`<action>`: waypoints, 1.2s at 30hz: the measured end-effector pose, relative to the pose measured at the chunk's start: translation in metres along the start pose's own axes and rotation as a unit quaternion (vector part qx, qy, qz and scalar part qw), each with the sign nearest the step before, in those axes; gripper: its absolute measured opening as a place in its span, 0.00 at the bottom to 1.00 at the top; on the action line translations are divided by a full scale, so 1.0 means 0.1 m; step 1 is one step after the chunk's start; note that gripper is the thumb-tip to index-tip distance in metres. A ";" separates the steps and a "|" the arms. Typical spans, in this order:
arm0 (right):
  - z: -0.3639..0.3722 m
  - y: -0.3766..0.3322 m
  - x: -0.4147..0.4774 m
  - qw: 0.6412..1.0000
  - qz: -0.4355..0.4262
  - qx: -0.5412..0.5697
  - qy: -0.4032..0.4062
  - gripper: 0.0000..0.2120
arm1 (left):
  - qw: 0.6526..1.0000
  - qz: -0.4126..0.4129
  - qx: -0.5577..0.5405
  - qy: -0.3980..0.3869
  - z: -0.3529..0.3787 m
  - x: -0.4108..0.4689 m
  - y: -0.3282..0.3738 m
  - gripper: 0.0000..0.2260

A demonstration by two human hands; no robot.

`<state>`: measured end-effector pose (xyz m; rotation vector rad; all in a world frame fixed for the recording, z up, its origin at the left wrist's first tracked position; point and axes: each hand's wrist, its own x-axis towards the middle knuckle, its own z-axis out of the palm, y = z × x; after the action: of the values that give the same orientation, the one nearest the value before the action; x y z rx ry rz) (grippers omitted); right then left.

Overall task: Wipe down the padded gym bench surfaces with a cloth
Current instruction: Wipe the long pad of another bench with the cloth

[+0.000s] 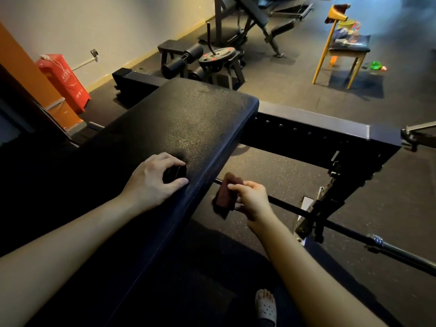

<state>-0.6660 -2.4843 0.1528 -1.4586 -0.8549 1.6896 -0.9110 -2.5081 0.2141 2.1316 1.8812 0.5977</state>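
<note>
Cloth held at the bench pad (188, 119) edge.
Lower centre of the frame, the right hand (252, 199) fingers pinch a brown cloth (226, 194) just beside the pad's right edge. The left hand (151, 182) rests on top, fingers curled round a small dark object (173, 173).

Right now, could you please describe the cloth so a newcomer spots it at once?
Find the big black bench pad in the middle. At its right side edge, the right hand grips the cloth. It is reddish-brown; the pad and bar beside it are black.
</note>
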 end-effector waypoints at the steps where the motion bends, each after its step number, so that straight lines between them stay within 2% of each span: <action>1: 0.10 0.02 -0.06 0.999 0.005 0.021 0.034 0.07 | 1.000 0.001 -0.002 -0.002 0.00 -0.01 0.01 0.23; 2: 0.22 0.03 -0.14 0.999 0.014 0.040 0.032 0.07 | 1.000 0.001 -0.006 -0.003 -0.01 -0.01 0.01 0.25; 4: 0.43 -0.01 -0.32 0.997 0.038 0.066 -0.025 0.07 | 1.000 -0.003 -0.010 -0.001 -0.01 -0.02 0.02 0.27; 7: 0.44 -0.09 -0.47 0.988 0.081 0.065 -0.117 0.06 | 1.000 -0.008 -0.014 0.003 -0.01 -0.02 0.04 0.25; 8: 0.38 -0.09 -0.47 0.989 0.081 0.054 -0.112 0.07 | 1.000 -0.009 -0.014 0.005 -0.01 -0.02 0.04 0.23; 10: 0.29 -0.04 -0.45 0.996 0.078 0.033 -0.029 0.04 | 1.000 -0.008 -0.015 0.004 0.00 -0.03 0.04 0.23; 12: 0.32 0.02 -0.45 0.995 0.077 0.046 0.033 0.05 | 1.000 -0.013 -0.014 0.004 -0.01 -0.03 0.04 0.23; 16: 0.55 0.02 -0.55 0.993 0.083 0.087 -0.010 0.03 | 1.000 -0.017 -0.010 0.004 0.00 -0.02 0.03 0.21; 19: 0.45 -0.05 -0.55 0.990 0.100 0.094 -0.031 0.04 | 1.000 -0.016 -0.004 0.007 0.00 0.00 0.02 0.18; 24: 0.27 -0.21 -0.13 0.987 0.104 0.117 0.026 0.06 | 0.999 -0.028 0.034 0.024 0.02 0.10 0.13 0.14; 28: 0.22 -0.45 0.28 0.986 0.122 0.111 0.002 0.05 | 0.997 -0.032 0.055 0.050 0.12 0.35 0.29 0.16; 32: 0.07 -0.59 0.58 0.969 0.188 0.144 -0.074 0.02 | 0.994 -0.072 0.057 0.065 0.26 0.76 0.52 0.15; 34: -0.03 -0.75 0.83 0.967 0.187 0.155 -0.074 0.03 | 0.991 -0.098 0.060 0.069 0.34 0.99 0.61 0.14; 36: -0.17 -1.02 1.10 0.974 0.146 0.170 -0.041 0.03 | 0.988 -0.123 0.057 0.069 0.41 1.20 0.70 0.14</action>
<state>-0.6479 -2.3371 0.1821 -1.3311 -0.3752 2.0095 -0.8194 -2.3964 0.2256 1.9230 2.2599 0.6105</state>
